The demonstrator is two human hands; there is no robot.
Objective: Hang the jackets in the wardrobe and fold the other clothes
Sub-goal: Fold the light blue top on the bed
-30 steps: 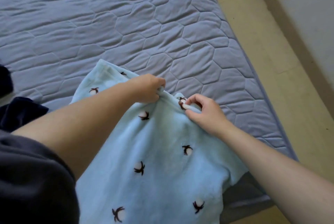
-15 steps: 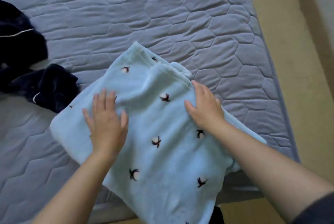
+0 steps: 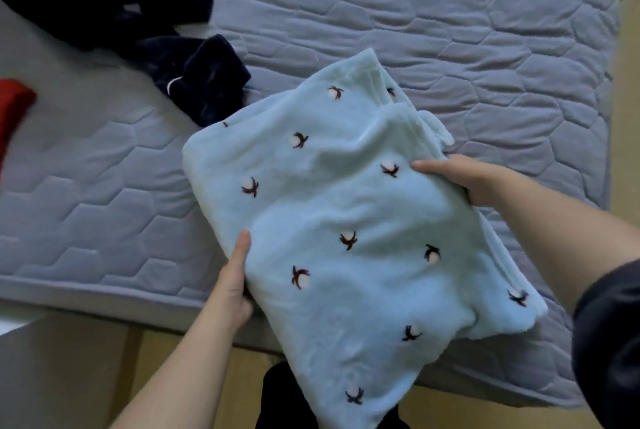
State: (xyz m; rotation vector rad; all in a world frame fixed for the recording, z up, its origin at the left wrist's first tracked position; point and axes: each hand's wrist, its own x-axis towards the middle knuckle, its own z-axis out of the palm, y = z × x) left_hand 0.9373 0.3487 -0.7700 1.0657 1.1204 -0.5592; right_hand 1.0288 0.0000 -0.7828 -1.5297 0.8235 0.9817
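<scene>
no words, labels, brands or numbers can be read anywhere here. the pale blue fleece garment [image 3: 346, 213] carries only small dark sprig-shaped motifs with white tufts, none of them letters. the navy garment [image 3: 201, 78] beside it shows just a thin white line of piping.

dark, perhaps black, sleeve [image 3: 609, 342] on right arm [image 3: 554, 231]
</scene>
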